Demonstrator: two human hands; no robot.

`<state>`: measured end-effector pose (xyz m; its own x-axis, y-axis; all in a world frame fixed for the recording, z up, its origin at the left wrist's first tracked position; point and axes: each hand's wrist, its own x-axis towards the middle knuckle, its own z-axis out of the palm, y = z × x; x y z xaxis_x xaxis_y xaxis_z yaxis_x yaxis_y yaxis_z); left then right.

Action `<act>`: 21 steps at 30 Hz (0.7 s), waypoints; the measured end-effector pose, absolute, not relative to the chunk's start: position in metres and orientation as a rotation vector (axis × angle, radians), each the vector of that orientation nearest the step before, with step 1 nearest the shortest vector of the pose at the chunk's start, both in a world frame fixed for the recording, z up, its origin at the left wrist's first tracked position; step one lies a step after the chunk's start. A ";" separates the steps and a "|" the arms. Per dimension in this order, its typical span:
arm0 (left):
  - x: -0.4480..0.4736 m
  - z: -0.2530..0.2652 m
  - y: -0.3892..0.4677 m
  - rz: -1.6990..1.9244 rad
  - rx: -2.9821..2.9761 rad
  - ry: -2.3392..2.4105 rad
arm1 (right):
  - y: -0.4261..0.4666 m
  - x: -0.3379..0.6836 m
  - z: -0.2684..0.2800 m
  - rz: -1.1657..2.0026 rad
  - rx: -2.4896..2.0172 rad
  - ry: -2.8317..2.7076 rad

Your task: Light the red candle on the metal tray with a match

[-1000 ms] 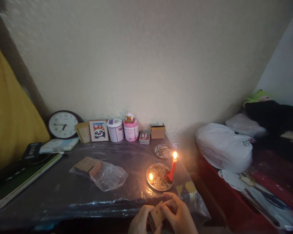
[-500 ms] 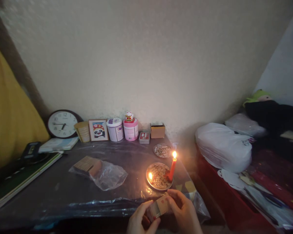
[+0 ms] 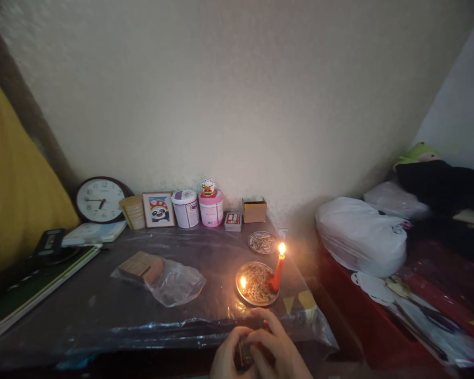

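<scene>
Red candle [image 3: 277, 269] (one, lit) beyond two hands' fingers [image 3: 260, 337] grasping one matchbox [image 3: 245, 353].

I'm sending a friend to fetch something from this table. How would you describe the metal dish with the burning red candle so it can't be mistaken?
Start at the plastic-covered table and go to its near right corner. Two round metal dishes lie there; take the nearer dish, just beyond the person's hands. It alone holds an upright red candle alight at its right edge and a small flame at its left, while the farther dish holds neither.
</scene>
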<state>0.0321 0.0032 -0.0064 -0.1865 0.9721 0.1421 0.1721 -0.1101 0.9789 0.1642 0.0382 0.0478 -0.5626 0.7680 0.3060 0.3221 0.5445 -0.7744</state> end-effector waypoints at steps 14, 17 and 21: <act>0.029 -0.007 0.003 1.068 1.417 1.503 | 0.046 0.162 0.021 1.087 -0.936 -2.121; 0.028 -0.014 0.005 1.029 1.440 1.502 | 0.046 0.162 0.018 1.054 -0.968 -2.128; 0.028 -0.020 0.005 1.055 1.456 1.465 | 0.045 0.163 0.020 1.096 -0.960 -2.091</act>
